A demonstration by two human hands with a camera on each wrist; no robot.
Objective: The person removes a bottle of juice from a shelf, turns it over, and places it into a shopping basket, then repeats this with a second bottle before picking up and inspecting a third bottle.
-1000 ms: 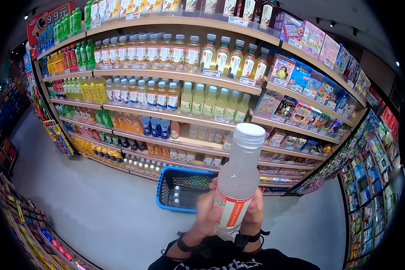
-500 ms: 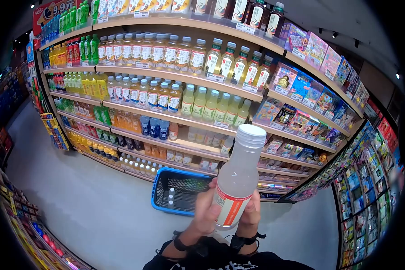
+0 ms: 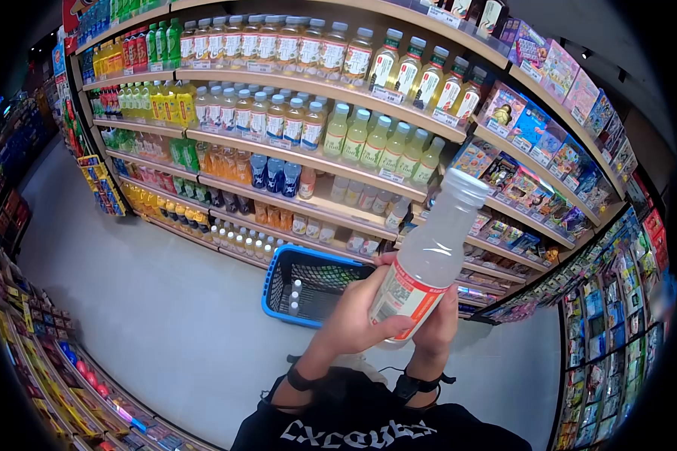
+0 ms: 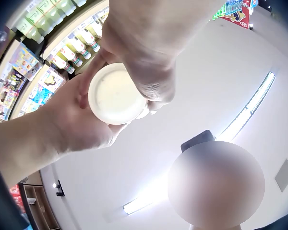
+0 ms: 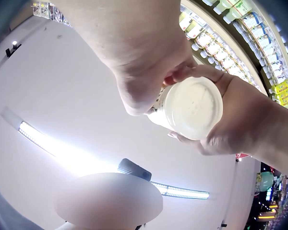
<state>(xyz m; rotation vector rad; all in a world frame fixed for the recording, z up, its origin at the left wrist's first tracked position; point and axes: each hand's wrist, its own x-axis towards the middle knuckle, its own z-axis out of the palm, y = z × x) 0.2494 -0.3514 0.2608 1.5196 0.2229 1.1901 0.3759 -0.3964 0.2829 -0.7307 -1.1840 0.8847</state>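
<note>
In the head view I hold a bottle [image 3: 438, 233] of cloudy pale drink with a white cap, tilted with its cap up and to the right. Its white label [image 3: 406, 297] has a red band, an orange stripe and a barcode-like block. My left hand [image 3: 359, 316] grips it from the left, the thumb lying across the label. On the far right side my right hand [image 3: 438, 325] wraps the lower part, partly hidden by the bottle. Both wrist views look up at the round bottle base [image 4: 117, 93] between the two hands.
A blue-rimmed shopping basket [image 3: 267, 289] with a few white-capped bottles [image 3: 295, 297] stands on the grey floor [image 3: 180, 308]. Ahead runs a tall drinks shelf [image 3: 271, 135], with boxed toys [image 3: 534, 146] to its right. Racks of packets [image 3: 605, 361] line the right side; another shelf [image 3: 45, 361] lies at lower left.
The head view has tilted downward, so the shelves sit higher. The bottle has shifted up and right, leans more, and is turned so its barcode side shows. Both hands keep their hold.
</note>
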